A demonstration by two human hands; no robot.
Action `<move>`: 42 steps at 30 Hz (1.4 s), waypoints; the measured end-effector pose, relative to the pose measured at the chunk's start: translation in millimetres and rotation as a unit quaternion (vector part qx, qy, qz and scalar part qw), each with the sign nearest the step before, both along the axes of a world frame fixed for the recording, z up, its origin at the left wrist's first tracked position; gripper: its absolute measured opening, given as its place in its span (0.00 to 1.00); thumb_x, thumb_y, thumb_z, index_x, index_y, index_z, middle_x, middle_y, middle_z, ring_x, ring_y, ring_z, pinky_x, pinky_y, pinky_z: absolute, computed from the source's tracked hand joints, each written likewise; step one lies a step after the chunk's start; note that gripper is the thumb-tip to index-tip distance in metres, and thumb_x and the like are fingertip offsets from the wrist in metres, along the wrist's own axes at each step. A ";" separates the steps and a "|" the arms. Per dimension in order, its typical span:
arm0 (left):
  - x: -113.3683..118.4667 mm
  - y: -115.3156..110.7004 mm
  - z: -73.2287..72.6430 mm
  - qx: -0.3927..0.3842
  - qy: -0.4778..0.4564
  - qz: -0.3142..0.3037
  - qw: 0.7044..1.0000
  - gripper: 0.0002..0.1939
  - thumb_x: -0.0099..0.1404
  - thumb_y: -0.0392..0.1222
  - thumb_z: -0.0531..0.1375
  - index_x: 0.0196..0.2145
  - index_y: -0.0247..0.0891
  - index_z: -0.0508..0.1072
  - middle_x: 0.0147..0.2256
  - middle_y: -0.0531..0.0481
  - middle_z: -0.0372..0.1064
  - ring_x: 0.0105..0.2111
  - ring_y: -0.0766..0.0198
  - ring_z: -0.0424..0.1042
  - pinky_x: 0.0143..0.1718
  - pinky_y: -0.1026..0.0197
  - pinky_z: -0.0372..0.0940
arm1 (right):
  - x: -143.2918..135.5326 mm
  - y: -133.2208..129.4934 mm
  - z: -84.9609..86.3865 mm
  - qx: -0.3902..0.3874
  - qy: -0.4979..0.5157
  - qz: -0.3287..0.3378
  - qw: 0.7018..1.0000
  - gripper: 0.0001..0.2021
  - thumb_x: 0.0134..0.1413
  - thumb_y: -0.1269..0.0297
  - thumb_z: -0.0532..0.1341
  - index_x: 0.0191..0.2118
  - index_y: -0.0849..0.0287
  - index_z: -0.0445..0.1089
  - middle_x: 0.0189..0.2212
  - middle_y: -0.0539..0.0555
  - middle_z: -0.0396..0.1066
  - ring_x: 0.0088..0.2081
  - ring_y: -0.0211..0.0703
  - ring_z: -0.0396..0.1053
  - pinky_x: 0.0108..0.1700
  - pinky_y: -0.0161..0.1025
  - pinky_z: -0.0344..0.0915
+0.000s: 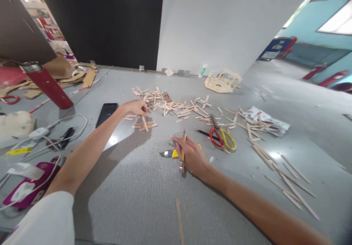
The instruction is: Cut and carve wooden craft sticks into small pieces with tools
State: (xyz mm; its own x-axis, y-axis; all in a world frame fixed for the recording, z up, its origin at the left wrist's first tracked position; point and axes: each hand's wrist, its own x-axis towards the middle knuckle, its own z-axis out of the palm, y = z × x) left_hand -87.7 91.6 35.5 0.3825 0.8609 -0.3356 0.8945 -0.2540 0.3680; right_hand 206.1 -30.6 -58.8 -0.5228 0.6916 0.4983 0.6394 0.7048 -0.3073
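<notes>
My left hand (138,108) pinches a wooden craft stick (144,123), its lower end over a few flat sticks (150,124) at the near side of the pile. My right hand (192,155) is closed around a slim, pencil-like yellowish tool (183,148) with a dark tip pointing away from me. I cannot make out its exact kind. A yellow utility knife (175,153) shows under this hand, its blade pointing left; whether the hand also grips it is unclear. To the right are scissors (218,135) with one red and one yellow handle, crossing a black pen (202,132).
Wooden pieces (178,107) lie scattered behind my hands, longer strips (291,182) at the right. A stick frame (223,82) stands near the white panel. On the left are a phone (106,114), a red bottle (49,85), white cables and a purple power strip (33,186).
</notes>
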 end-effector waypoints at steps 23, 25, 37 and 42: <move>1.7 -0.9 -6.6 -0.042 -0.073 -0.048 0.995 0.09 0.62 0.41 0.59 0.29 0.33 0.77 0.26 0.46 0.77 0.25 0.66 0.72 0.30 0.66 0.61 | 2.6 4.1 -1.1 0.014 0.014 0.022 1.000 0.13 0.67 0.70 0.52 0.49 0.56 0.72 0.33 0.56 0.76 0.37 0.46 0.74 0.38 0.41 0.71; 1.4 -2.5 -1.5 -0.070 -0.092 -0.055 0.992 0.10 0.64 0.41 0.58 0.32 0.33 0.77 0.27 0.45 0.78 0.25 0.66 0.73 0.31 0.66 0.63 | 2.6 4.6 -2.4 0.017 0.016 0.024 0.999 0.13 0.67 0.70 0.52 0.48 0.56 0.72 0.33 0.56 0.76 0.37 0.46 0.74 0.39 0.41 0.71; 7.1 -0.9 -6.3 -0.159 -0.135 -0.082 0.975 0.17 0.67 0.44 0.55 0.41 0.31 0.79 0.33 0.42 0.80 0.30 0.63 0.77 0.36 0.62 0.70 | 3.1 5.3 -6.8 0.018 0.013 0.022 1.000 0.13 0.67 0.69 0.51 0.49 0.56 0.71 0.34 0.57 0.76 0.38 0.48 0.73 0.39 0.43 0.71; 7.1 1.1 -5.6 -0.164 -0.127 -0.094 0.974 0.12 0.63 0.44 0.60 0.38 0.34 0.78 0.33 0.45 0.80 0.31 0.64 0.77 0.35 0.65 0.68 | 4.5 4.5 -6.1 0.008 0.005 0.027 1.000 0.13 0.68 0.69 0.51 0.49 0.60 0.71 0.34 0.59 0.76 0.38 0.49 0.72 0.39 0.43 0.71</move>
